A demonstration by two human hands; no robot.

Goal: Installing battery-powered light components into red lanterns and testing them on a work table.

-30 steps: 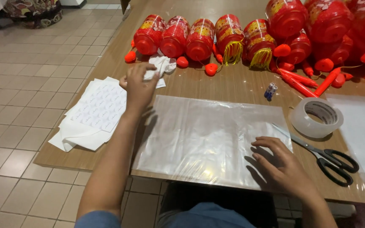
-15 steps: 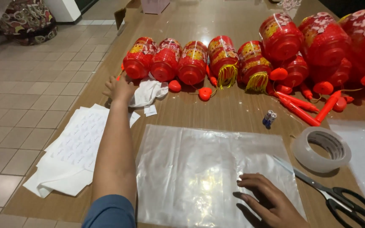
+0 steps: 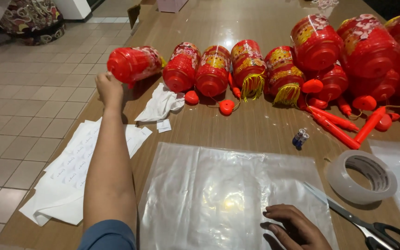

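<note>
My left hand (image 3: 109, 88) is stretched far across the wooden table (image 3: 237, 125) and grips the near end of a red plastic lantern (image 3: 133, 62), lifted at the left end of a row of similar red and gold lanterns (image 3: 248, 65). My right hand (image 3: 297, 227) rests palm down on a clear plastic sheet (image 3: 214, 194) spread at the table's near edge, its fingers slightly apart.
A roll of clear tape (image 3: 364, 176) and black-handled scissors (image 3: 371, 227) lie to the right of the sheet. Two small batteries (image 3: 300, 137), red sticks (image 3: 343, 127), crumpled white paper (image 3: 160, 104) and a stack of white papers (image 3: 75, 176) lie around. Tiled floor lies to the left.
My left hand has closed on the leftmost lantern and raised it off the table. My right hand stays on the plastic sheet. The view has tilted a little nearer.
</note>
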